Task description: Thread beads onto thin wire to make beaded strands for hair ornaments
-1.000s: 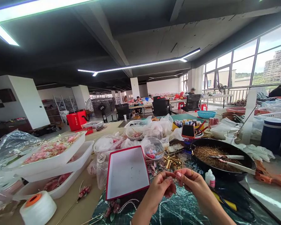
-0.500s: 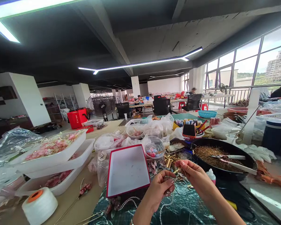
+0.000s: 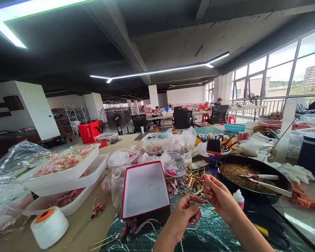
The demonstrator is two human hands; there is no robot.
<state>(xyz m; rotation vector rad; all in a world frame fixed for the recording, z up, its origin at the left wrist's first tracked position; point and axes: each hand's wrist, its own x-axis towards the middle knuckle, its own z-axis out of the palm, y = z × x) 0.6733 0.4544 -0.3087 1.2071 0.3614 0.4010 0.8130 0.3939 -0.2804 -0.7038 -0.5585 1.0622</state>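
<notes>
My left hand (image 3: 187, 214) is closed in a pinch above the green cutting mat (image 3: 207, 236). Whatever its fingertips hold is too small to make out. To the upper right, my right hand (image 3: 217, 192) pinches a thin wire-like piece (image 3: 204, 171) whose tip sticks up above the fingers. A silvery twisted cord (image 3: 148, 222) curves over the mat left of my left hand, and part of a cord also shows below that hand. Gold-coloured tubes and small metal parts (image 3: 192, 180) lie heaped just beyond both hands.
Left of my hands lies a red-rimmed white tray (image 3: 146, 190). A black pan (image 3: 254, 196) with fine brown pieces and pliers stands right, beside a glue bottle (image 3: 238, 198). Stacked flower trays (image 3: 65, 183) and a thread cone (image 3: 49, 229) are at left.
My right hand has drawn slightly away from the left and turned more upright, raising the thin piece. The cord hanging by my left hand shows less. The view has shifted slightly.
</notes>
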